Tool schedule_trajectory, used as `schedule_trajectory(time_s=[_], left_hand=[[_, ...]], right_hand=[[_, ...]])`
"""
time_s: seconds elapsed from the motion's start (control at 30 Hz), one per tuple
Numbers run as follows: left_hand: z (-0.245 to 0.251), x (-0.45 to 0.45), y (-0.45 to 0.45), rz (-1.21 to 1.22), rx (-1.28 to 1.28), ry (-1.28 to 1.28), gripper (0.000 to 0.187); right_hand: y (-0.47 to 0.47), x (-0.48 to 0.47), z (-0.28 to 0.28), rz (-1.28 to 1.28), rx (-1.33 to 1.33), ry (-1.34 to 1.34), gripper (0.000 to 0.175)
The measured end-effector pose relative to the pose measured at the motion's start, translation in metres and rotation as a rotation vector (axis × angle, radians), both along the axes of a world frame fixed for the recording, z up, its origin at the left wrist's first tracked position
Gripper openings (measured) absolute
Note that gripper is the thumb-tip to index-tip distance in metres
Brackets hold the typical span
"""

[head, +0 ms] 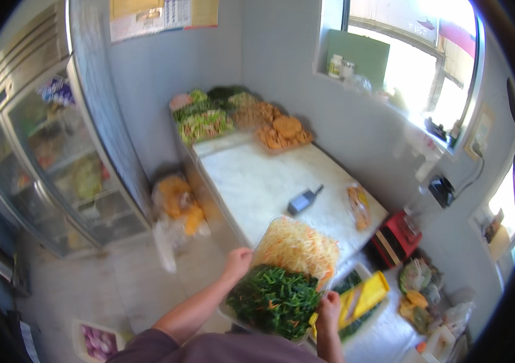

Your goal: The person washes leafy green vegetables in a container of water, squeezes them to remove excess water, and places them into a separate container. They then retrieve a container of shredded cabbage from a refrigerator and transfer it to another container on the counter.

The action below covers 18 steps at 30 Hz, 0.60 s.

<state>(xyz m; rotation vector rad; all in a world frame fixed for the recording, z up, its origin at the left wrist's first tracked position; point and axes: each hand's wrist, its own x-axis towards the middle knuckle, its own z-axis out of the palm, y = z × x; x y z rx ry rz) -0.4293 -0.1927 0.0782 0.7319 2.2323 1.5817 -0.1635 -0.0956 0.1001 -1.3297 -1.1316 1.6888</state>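
Both my hands are at the sides of a clear rectangular tub, my left hand (240, 262) gripping its left rim and my right hand (330, 308) its right rim. Shredded pale and orange vegetables (300, 249) fill the tub's far half, and chopped dark leafy greens (273, 297) its near half. The far part of the tub overlaps the near edge of the white tabletop in view. Just right of my right hand, a yellow slicer (366, 297) lies across another container holding greens (355, 326).
A dark device (302, 202) and a bagged food item (358, 206) lie on the white table (239, 181). Trays of cut vegetables (205, 125) and fried food (284, 131) stand at its far end. A red appliance (396, 238) is at right, plastic bags (178, 204) at left.
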Motion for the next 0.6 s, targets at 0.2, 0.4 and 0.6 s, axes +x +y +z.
schedule_trajectory(time_s=[0.2,0.4,0.6], left_hand=[[-0.041,-0.203,0.03,0.03,-0.16,0.058,0.02],[-0.06,-0.338,0.089,-0.044,-0.193,0.0,0.021],[-0.092,-0.477,0.163,-0.305,-0.196,-0.151,0.024]], right_hand=[[0.046,-0.188,-0.035,0.126,-0.062,0.001,0.018],[0.087,-0.325,-0.096,0.037,0.001,-0.011,0.017],[0.113,-0.426,-0.111,-0.04,0.071,-0.048,0.034]])
